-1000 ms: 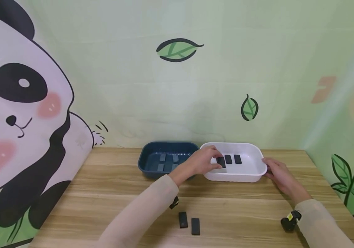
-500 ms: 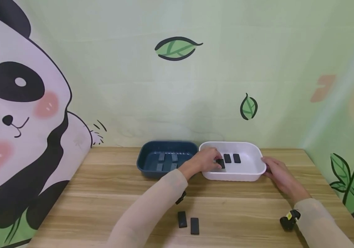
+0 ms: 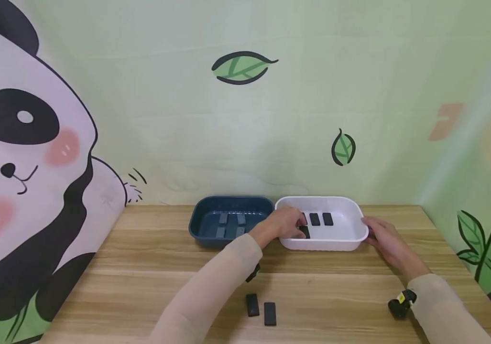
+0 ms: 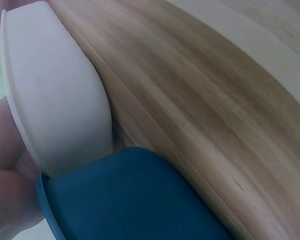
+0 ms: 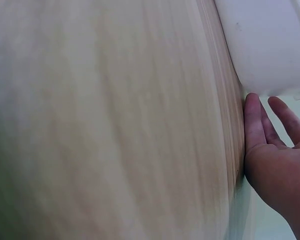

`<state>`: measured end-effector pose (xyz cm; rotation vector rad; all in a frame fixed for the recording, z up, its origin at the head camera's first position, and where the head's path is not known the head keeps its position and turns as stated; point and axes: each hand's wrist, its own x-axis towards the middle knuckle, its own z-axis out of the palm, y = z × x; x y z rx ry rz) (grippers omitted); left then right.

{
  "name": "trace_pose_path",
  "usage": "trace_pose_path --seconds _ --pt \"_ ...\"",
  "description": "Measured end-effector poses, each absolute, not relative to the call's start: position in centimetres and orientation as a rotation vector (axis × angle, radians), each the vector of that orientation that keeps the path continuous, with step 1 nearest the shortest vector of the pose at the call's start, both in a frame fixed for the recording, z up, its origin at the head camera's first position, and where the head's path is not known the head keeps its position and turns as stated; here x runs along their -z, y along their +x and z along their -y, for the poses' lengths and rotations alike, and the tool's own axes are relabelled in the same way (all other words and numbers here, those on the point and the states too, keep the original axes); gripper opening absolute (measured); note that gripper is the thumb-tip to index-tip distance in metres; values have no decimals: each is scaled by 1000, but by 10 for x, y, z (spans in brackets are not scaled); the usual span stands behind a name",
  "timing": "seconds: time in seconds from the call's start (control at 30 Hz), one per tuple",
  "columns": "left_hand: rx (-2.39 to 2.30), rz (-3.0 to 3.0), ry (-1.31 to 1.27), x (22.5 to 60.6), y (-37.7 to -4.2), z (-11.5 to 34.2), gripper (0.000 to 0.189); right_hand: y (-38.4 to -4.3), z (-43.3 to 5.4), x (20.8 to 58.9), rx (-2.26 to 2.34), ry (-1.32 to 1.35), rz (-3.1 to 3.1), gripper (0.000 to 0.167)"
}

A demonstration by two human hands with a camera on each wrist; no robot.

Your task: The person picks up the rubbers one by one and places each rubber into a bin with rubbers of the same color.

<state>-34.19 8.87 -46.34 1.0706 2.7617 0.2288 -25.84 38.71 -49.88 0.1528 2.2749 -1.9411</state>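
Observation:
My left hand (image 3: 283, 223) reaches over the left end of the white container (image 3: 348, 246). Thumb and fingers pinch a small black rectangular block (image 3: 305, 232) low inside it, near its front wall. Two more black blocks, one of them a middle block (image 3: 314, 219) and the other a right block (image 3: 328, 219), lie side by side in the container; the dark edge of another shows behind my left fingers. At the container's right end, my right hand (image 3: 387, 241) rests with extended fingertips against the wall and rim, as the right wrist view also shows.
A dark blue container (image 3: 198, 241) stands against the left end of the white one, with several grey-looking blocks in it. Nearer on the wooden table (image 3: 142, 286) lie two loose black blocks, a left one (image 3: 252, 305) and a right one (image 3: 270, 314). A printed backdrop (image 3: 176, 119) rises behind.
My left hand has brought the pinched block down and slightly nearer the front wall, and the edge of another block now shows behind it. My right hand stays at the container's right end.

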Motion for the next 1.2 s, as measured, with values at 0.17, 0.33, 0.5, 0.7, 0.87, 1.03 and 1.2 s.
trace_pose_path --seconds 0.17,0.33,0.5,0.7,0.87,1.03,1.2 --pt "-182 -2777 1071 464 -339 -89 32 -260 -388 503 1939 144 -2291 70" --pt "-167 -2792 1057 464 -338 -90 33 -261 -389 503 1933 154 -2285 72" --pt "-191 -2798 1048 464 -338 -90 32 -261 -389 503 1933 163 -2278 73" --pt "-185 -2812 1030 464 -337 -91 33 -262 -390 504 1926 161 -2276 73" --pt "-163 -2821 1009 464 -337 -92 33 -260 -389 502 1925 149 -2288 74" --pt "-159 -2821 1000 464 -337 -93 33 -259 -388 501 1929 152 -2288 73" --pt "-147 -2825 1008 463 -337 -92 34 -260 -388 501 1926 152 -2293 73"
